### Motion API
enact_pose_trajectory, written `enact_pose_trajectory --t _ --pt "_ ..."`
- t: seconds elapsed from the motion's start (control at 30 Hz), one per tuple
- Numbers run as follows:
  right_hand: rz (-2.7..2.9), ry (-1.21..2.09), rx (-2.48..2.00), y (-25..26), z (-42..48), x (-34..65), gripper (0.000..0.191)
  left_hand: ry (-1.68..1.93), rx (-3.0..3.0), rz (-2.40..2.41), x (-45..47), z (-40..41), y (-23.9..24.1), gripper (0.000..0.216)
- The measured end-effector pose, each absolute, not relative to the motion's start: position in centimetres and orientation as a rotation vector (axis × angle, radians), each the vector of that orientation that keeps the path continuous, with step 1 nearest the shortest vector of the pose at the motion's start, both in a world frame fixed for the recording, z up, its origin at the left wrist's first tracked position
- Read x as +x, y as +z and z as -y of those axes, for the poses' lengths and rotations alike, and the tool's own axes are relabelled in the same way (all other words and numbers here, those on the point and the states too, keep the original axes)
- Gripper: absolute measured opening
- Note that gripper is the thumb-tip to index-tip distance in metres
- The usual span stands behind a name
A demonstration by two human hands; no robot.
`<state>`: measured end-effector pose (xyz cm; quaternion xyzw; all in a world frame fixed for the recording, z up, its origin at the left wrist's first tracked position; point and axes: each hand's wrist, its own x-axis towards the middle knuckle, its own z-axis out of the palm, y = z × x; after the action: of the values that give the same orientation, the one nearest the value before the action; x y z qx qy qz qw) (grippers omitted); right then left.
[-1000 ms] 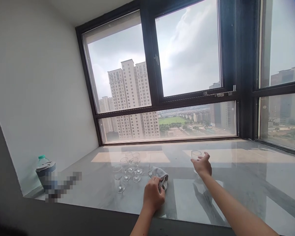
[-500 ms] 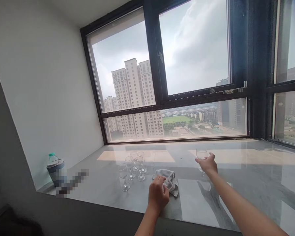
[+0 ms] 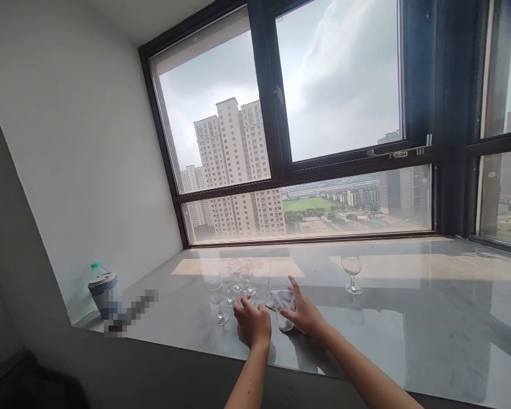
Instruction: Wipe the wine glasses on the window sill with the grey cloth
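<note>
Right grip [image 3: 301, 311] touches cloth [image 3: 283, 302]; lone glass [image 3: 351, 269] stands upright, bowl upward.

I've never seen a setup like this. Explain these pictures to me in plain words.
There is no machine here: the two bare hands belong to a person wearing a camera on their head, looking forward and down. Ahead is a window above a gray ledge. On the ledge stands a cluster of stemmed glasses, with a lone glass upright farther right. At the far left are a lidded cup and a green-capped bottle. The right hand is at a pale cloth; how firmly it grips is unclear. The left hand is beside the cluster, its hold unclear.
</note>
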<state>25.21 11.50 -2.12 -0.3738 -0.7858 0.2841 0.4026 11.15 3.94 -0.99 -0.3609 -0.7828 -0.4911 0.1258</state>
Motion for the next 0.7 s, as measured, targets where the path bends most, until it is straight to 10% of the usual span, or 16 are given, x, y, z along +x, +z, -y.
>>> enact_pose_trajectory --t 0.7 --pt "1.866 0.305 -1.225 -3.4 -10.2 32.0 0.069 -1.066 -1.208 2.544 11.4 -5.2 -1.0 0.032"
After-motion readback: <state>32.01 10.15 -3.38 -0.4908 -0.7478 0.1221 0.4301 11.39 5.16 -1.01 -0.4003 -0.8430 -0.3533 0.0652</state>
